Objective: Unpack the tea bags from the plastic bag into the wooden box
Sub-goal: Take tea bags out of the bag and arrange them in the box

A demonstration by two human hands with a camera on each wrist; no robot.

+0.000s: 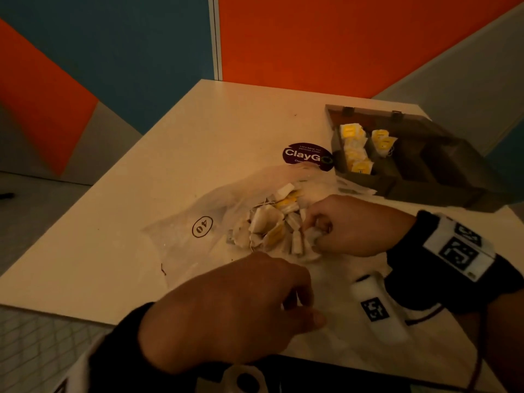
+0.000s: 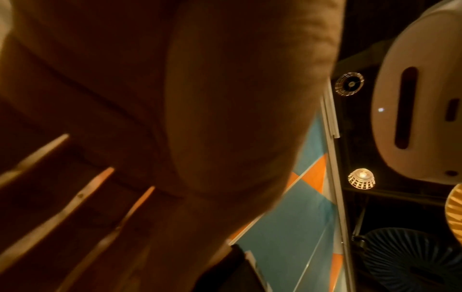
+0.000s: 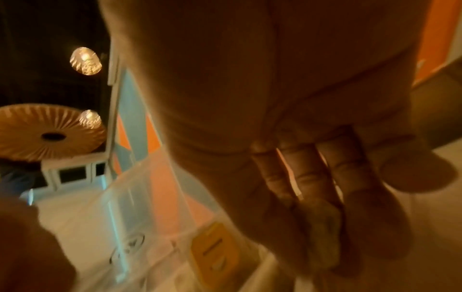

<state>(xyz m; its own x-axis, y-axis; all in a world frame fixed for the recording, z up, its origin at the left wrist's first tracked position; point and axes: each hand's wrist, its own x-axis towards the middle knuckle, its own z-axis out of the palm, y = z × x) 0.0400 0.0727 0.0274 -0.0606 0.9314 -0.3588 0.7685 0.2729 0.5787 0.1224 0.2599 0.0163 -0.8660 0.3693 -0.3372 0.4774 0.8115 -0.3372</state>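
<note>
A clear plastic bag (image 1: 181, 236) marked "40" lies open in the middle of the table, holding several white tea bags (image 1: 269, 222) with yellow tags. My right hand (image 1: 314, 232) reaches into its mouth, fingers curled round a white tea bag (image 3: 322, 221); a yellow tag (image 3: 212, 247) lies just beside it. My left hand (image 1: 306, 310) is at the bag's near edge, thumb and fingers pinching the plastic. The dark wooden box (image 1: 368, 181) stands open at the back right, with tea bags (image 1: 354, 148) in its two left compartments.
A round purple "ClayGo" sticker (image 1: 304, 156) is on the white table (image 1: 127, 222) between bag and box. The table's front edge runs just before my left wrist. Orange and blue wall panels stand behind. The box's right compartments look dark.
</note>
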